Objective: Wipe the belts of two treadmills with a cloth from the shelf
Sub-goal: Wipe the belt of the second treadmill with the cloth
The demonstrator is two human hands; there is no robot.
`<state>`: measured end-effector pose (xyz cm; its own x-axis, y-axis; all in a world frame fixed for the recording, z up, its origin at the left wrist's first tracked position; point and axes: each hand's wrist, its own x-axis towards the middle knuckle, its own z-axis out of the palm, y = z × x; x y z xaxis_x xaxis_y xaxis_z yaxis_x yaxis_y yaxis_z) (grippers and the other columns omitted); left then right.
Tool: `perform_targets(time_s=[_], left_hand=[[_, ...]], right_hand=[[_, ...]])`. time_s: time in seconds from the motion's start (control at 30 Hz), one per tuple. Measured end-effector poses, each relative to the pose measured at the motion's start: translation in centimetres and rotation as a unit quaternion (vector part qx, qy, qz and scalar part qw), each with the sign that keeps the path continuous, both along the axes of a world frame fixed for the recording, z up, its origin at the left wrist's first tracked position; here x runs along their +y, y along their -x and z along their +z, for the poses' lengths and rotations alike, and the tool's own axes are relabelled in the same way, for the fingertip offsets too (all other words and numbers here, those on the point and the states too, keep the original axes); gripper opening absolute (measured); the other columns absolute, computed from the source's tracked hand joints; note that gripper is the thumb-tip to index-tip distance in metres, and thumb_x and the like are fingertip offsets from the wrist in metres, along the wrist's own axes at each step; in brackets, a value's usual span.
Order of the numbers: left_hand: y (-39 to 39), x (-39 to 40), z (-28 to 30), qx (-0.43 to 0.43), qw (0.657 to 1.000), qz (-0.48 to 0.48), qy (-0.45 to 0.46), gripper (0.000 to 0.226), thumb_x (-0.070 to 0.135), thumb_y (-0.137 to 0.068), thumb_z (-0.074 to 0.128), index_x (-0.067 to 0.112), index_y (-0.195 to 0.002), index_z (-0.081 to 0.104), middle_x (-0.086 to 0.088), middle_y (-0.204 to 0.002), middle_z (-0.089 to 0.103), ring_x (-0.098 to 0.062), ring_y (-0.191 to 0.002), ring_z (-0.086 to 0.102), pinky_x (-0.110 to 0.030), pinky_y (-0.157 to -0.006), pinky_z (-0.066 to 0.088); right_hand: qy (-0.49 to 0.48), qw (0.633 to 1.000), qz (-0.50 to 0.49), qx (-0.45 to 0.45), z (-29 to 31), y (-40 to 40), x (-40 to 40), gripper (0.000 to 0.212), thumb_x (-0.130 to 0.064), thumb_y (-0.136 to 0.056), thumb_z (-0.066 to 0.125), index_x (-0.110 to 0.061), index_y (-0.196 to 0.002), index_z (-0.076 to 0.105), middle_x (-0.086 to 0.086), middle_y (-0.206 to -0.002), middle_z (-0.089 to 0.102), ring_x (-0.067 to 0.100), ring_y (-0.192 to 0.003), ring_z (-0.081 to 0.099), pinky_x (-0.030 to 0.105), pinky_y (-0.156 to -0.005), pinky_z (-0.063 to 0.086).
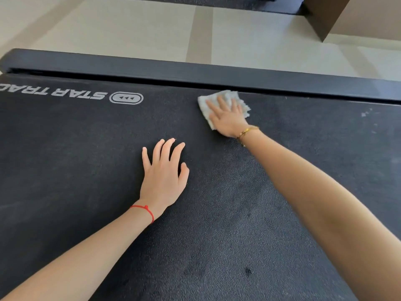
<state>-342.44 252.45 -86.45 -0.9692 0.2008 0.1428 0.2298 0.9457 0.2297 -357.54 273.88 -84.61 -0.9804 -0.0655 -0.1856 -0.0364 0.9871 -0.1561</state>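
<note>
A black textured treadmill belt [86, 159] fills most of the view, with a white logo printed near its far left. My right hand [227, 117] lies flat with straight fingers on a crumpled white cloth [205, 103], pressing it onto the belt close to the far side rail. My left hand [163, 174] rests palm-down on the bare belt nearer to me, fingers spread and holding nothing.
A dark side rail [195, 73] runs along the belt's far edge. Beyond it lies a pale tiled floor [130, 33]. A brown panel [325, 16] stands at the top right, and the base of another dark machine [227, 3] shows at the top.
</note>
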Motion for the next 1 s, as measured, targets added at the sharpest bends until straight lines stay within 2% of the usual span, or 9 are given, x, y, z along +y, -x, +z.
perform_targets(time_s=[0.1, 0.17, 0.27, 0.37, 0.6, 0.7, 0.8, 0.93, 1.0], left_hand=[[0.0, -0.1, 0.0, 0.002, 1.0, -0.005, -0.003, 0.052, 0.034, -0.097, 0.038, 0.021, -0.147, 0.04, -0.004, -0.155, 0.034, -0.025, -0.147, 0.024, -0.061, -0.118, 0.015], [0.0, -0.3, -0.1, 0.003, 1.0, -0.005, -0.006, 0.052, 0.034, -0.098, 0.038, 0.021, -0.147, 0.04, -0.004, -0.155, 0.034, -0.025, -0.147, 0.024, -0.06, -0.119, 0.015], [-0.1, -0.3, 0.0, -0.002, 1.0, -0.006, -0.009, 0.052, 0.036, -0.098, 0.037, 0.022, -0.149, 0.038, -0.003, -0.156, 0.033, -0.024, -0.148, 0.022, -0.059, -0.12, 0.014], [0.0, -0.2, 0.0, -0.002, 1.0, -0.003, -0.009, 0.052, 0.036, -0.098, 0.037, 0.022, -0.148, 0.039, -0.003, -0.156, 0.033, -0.024, -0.148, 0.023, -0.06, -0.119, 0.014], [0.0, 0.0, 0.1, 0.002, 1.0, 0.001, -0.011, 0.051, 0.035, -0.097, 0.038, 0.021, -0.147, 0.04, -0.003, -0.155, 0.034, -0.025, -0.147, 0.024, -0.06, -0.119, 0.014], [-0.1, 0.0, 0.1, 0.002, 1.0, 0.001, -0.013, 0.051, 0.035, -0.098, 0.039, 0.022, -0.147, 0.04, -0.003, -0.156, 0.033, -0.024, -0.147, 0.023, -0.06, -0.119, 0.013], [-0.4, -0.1, 0.0, 0.0, 1.0, -0.001, -0.02, 0.051, 0.034, -0.1, 0.038, 0.022, -0.149, 0.038, -0.003, -0.157, 0.032, -0.024, -0.149, 0.021, -0.059, -0.12, 0.012], [-0.7, -0.5, 0.1, -0.005, 0.999, -0.01, -0.043, 0.05, 0.032, -0.101, 0.04, 0.022, -0.15, 0.038, -0.003, -0.158, 0.032, -0.024, -0.149, 0.02, -0.056, -0.122, 0.011], [-0.8, -0.8, 0.0, -0.016, 0.998, -0.018, -0.058, 0.05, 0.032, -0.102, 0.04, 0.023, -0.151, 0.036, -0.002, -0.16, 0.028, -0.023, -0.151, 0.017, -0.053, -0.123, 0.007]], right_hand=[[0.023, 0.995, 0.096, 0.006, -0.5, -2.7, 0.2, 0.052, -0.045, -0.103, 0.023, -0.044, -0.153, 0.009, -0.002, -0.164, -0.001, 0.04, -0.148, -0.007, 0.049, -0.118, -0.007], [0.013, 0.995, 0.099, 0.025, -0.3, -2.9, 2.8, 0.052, -0.042, -0.104, 0.026, -0.037, -0.154, 0.014, -0.001, -0.164, 0.002, 0.035, -0.149, -0.002, 0.048, -0.117, -0.005], [-0.032, 0.998, -0.037, 0.026, 0.4, -1.9, 8.8, 0.052, -0.041, -0.105, 0.024, -0.03, -0.155, 0.015, 0.003, -0.164, 0.002, 0.032, -0.149, -0.001, 0.046, -0.116, -0.007], [0.019, 0.985, -0.17, -0.012, 0.6, -2.4, 11.7, 0.055, -0.049, -0.101, 0.023, -0.041, -0.154, 0.009, -0.001, -0.164, -0.003, 0.035, -0.149, -0.008, 0.047, -0.12, -0.008], [0.045, 0.998, -0.014, 0.044, -0.2, -11.9, 5.5, 0.05, -0.045, -0.104, 0.024, -0.043, -0.153, 0.013, -0.002, -0.164, 0.001, 0.032, -0.15, -0.007, 0.043, -0.119, -0.008], [0.052, 0.994, 0.073, 0.063, -0.2, -17.0, 3.6, 0.05, -0.045, -0.104, 0.024, -0.044, -0.153, 0.011, -0.005, -0.164, 0.001, 0.026, -0.15, -0.008, 0.034, -0.118, -0.014], [0.065, 0.994, 0.075, 0.046, 0.3, -17.4, 4.2, 0.05, -0.044, -0.105, 0.027, -0.046, -0.152, 0.01, -0.009, -0.164, 0.001, 0.02, -0.15, -0.009, 0.022, -0.111, -0.022], [0.066, 0.997, -0.036, 0.016, 0.8, -15.9, 4.0, 0.05, -0.042, -0.104, 0.028, -0.045, -0.152, 0.013, -0.005, -0.164, 0.0, 0.027, -0.15, -0.008, 0.04, -0.12, -0.008], [0.051, 0.998, -0.029, 0.019, 0.6, -17.4, 2.4, 0.051, -0.042, -0.104, 0.026, -0.043, -0.153, 0.012, -0.003, -0.164, 0.0, 0.03, -0.15, -0.008, 0.044, -0.121, -0.006]])
